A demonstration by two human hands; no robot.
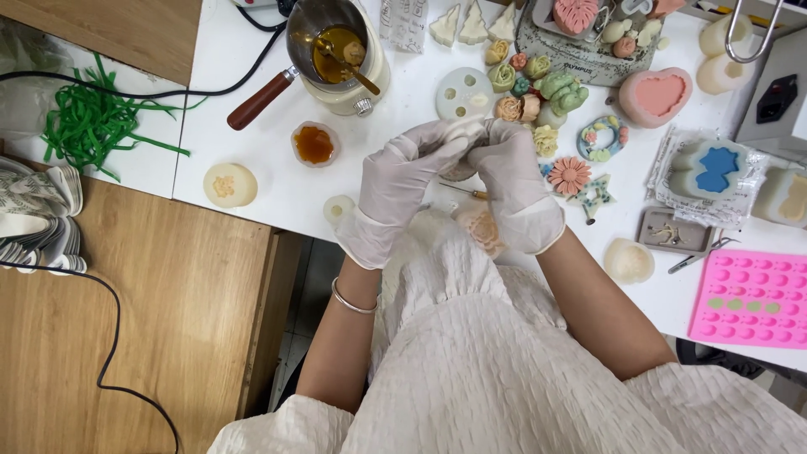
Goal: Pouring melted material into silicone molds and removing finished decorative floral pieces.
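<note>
Both my hands wear thin white gloves and meet over the white table's near edge. My left hand and my right hand together grip a small whitish silicone mould, pinched between the fingertips of both. A peach flower-shaped piece lies just under my right wrist. A thin pointed tool lies on the table beneath my hands.
A metal melting pot with a wooden handle holds amber liquid and a spoon. Nearby sit a small cup of amber wax, a round white mould, several coloured flower casts, a pink heart mould, a pink tray and green strips.
</note>
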